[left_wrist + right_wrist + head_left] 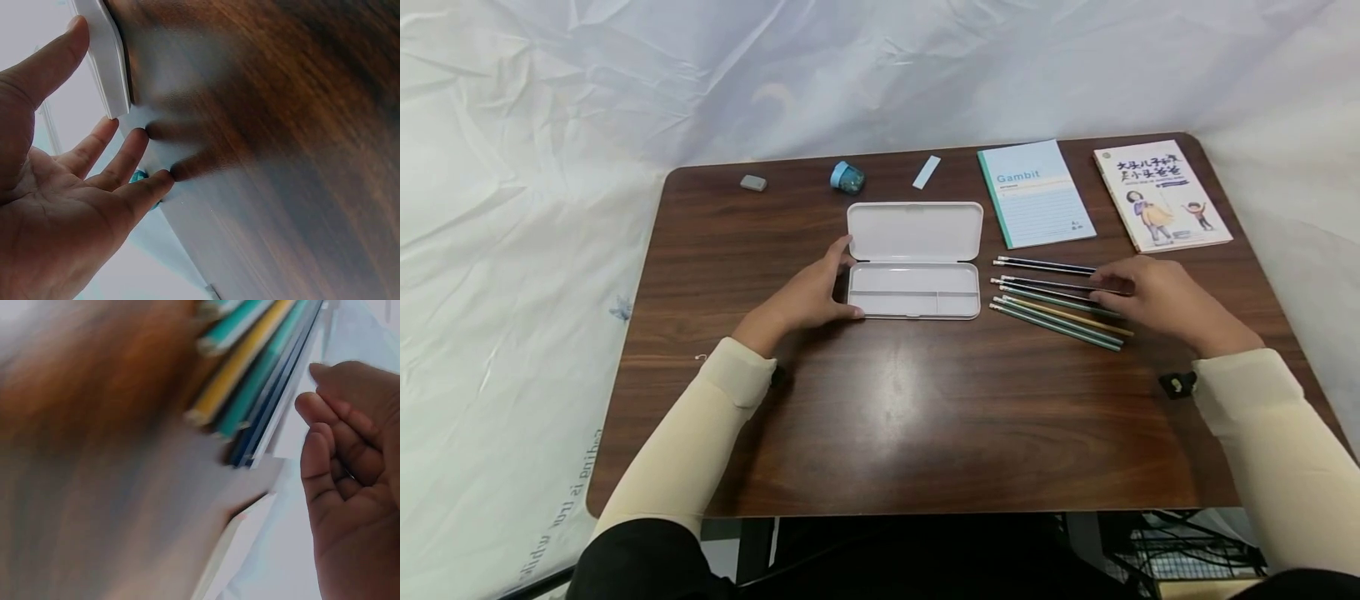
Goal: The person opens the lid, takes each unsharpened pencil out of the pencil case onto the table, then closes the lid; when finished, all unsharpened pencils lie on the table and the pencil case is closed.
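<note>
An open white pencil case (914,305) lies mid-table, its lid folded back and its divided tray showing nothing inside. My left hand (805,292) spans its left end, thumb on the front corner and a fingertip near the hinge. In the left wrist view, the thumb touches the case (106,56) and the fingers extend. Several dark, green and yellow pencils (1060,320) fan out right of the case. Over the right part of the dark pencils is my right hand (1157,296), thumb and index apart. The right wrist view shows its fingers (319,462) loosely bent, with no pencil between them.
Behind the pencils lie a light blue notebook (1037,200) and a picture-covered book (1165,200). Along the back are a grey eraser (753,182), a blue pencil sharpener (847,178) and a pale blue strip (927,172). White sheeting (850,75) hangs beyond the table.
</note>
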Motion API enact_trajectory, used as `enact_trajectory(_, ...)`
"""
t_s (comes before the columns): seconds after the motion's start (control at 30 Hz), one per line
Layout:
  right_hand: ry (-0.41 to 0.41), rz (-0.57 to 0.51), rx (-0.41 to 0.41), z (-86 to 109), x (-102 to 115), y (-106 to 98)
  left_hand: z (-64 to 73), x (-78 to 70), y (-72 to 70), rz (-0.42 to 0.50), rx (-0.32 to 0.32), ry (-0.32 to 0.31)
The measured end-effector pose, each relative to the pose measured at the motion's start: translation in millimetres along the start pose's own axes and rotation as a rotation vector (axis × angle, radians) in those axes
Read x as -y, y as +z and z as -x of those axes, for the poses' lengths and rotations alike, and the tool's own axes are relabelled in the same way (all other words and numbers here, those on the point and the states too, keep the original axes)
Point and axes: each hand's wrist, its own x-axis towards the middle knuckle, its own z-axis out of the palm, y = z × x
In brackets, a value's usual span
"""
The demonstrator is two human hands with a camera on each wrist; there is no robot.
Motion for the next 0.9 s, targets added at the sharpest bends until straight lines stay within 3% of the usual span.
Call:
enact_trajectory(0.17,-0.007,-0.093,-0.021,-17.8,34.9,-8.9,-2.2,7.0,2.1,-0.038,-0.014,0.003)
enact_trajectory(0.37,-0.075,-0.245,-0.005,-60.6,82.2,-15.7,6.9,-9.4,-1.3,-0.017,-0.013,-0.002)
enact_trajectory(0.57,-0.09,-0.326,0.044,-104.1,109.7,-7.9,11.6,-16.3,0.9,0.02,-0.008,-0.016)
enact_trajectory(0.73,-0.081,-0.345,0.065,-115.2,118.0,-3.9,10.6,-13.6,2.9,0.026,-0.077,0.017)
enact_trajectory(0.9,-0.109,-0.34,0.045,-116.1,126.3,-2.1,13.1,-7.3,0.9,-0.028,-0.146,0.021)
